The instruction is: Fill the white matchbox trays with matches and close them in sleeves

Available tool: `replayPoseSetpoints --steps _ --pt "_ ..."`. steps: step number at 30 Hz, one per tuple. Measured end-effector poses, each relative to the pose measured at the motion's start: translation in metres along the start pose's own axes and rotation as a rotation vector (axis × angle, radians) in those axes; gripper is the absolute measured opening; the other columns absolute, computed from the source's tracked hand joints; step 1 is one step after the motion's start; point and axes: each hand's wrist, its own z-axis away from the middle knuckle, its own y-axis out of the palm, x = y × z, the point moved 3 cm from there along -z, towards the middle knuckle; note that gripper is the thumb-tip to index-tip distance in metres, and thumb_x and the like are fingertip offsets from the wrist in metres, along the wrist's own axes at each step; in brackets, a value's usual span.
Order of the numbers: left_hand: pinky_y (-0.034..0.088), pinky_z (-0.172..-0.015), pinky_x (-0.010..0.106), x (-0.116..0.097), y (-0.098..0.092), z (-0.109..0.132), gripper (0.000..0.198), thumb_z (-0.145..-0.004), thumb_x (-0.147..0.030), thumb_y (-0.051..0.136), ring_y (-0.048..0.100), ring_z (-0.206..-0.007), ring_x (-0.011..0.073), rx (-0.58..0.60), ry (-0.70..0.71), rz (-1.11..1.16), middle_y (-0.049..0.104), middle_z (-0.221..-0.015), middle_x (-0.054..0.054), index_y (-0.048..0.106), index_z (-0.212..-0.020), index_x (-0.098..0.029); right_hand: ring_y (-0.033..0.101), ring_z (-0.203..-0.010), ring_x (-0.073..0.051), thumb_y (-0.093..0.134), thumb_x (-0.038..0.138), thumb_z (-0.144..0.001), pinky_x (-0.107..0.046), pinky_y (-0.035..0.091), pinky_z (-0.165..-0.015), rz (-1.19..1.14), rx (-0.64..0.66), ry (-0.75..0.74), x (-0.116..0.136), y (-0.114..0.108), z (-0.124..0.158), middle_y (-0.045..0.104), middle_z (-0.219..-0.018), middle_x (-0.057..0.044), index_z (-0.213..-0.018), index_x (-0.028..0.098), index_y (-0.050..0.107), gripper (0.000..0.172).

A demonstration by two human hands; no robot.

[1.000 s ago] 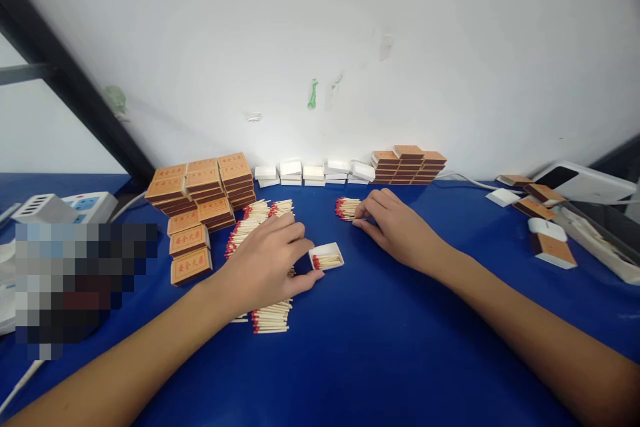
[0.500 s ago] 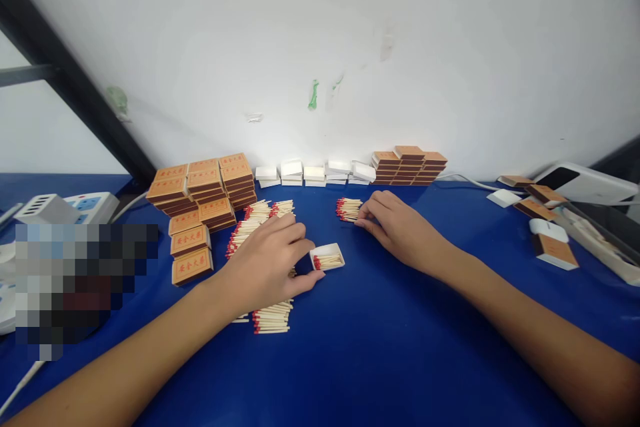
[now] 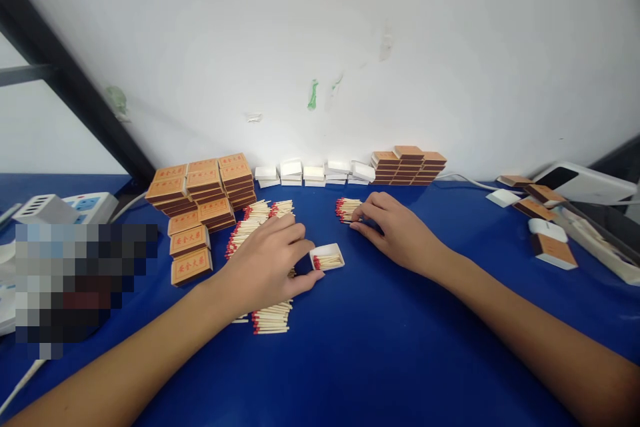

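Note:
My left hand (image 3: 273,260) holds the left end of a small white matchbox tray (image 3: 334,250) between thumb and fingers. Red-headed matches (image 3: 327,262) lie inside that tray. Beneath and around the same hand are rows of loose matches (image 3: 271,317), partly hidden by it. My right hand (image 3: 387,227) is at a small pile of matches (image 3: 347,209), its thumb and fingertips pinched at the pile's right end; which matches they grip is too small to tell.
Matchboxes (image 3: 191,265) are stacked at the left, with another stack (image 3: 409,167) by the wall. White trays (image 3: 315,175) line the wall between them. A power strip (image 3: 95,208) stands far left; loose boxes (image 3: 554,250) and a white device (image 3: 583,183) lie far right.
My right hand has shifted slightly left and its fingertips now cover more of the small match pile's right end. My left hand and the tray have stayed in place.

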Motion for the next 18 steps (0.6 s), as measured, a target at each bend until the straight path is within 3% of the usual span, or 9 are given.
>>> replayPoseSetpoints --steps 10,18 --pt "0.05 -0.078 0.04 -0.0006 0.0001 0.0006 0.027 -0.099 -0.041 0.071 0.057 -0.087 0.0245 0.007 -0.003 0.001 0.062 -0.083 0.006 0.078 -0.102 -0.015 0.06 -0.098 -0.027 0.056 0.026 -0.108 -0.041 0.053 -0.085 -0.025 -0.01 -0.007 -0.0014 0.0039 0.0003 0.064 -0.104 -0.01 -0.11 0.021 0.068 0.013" --pt "0.05 -0.078 0.041 -0.0001 0.0005 0.0005 0.026 -0.099 -0.041 0.072 0.057 -0.086 0.0247 0.009 -0.001 0.004 0.062 -0.083 0.006 0.078 -0.101 -0.015 0.059 -0.092 -0.026 0.055 0.028 -0.108 -0.04 0.052 -0.079 0.007 0.004 -0.007 -0.002 0.004 -0.0005 0.065 -0.099 -0.01 -0.096 0.022 0.062 0.015"
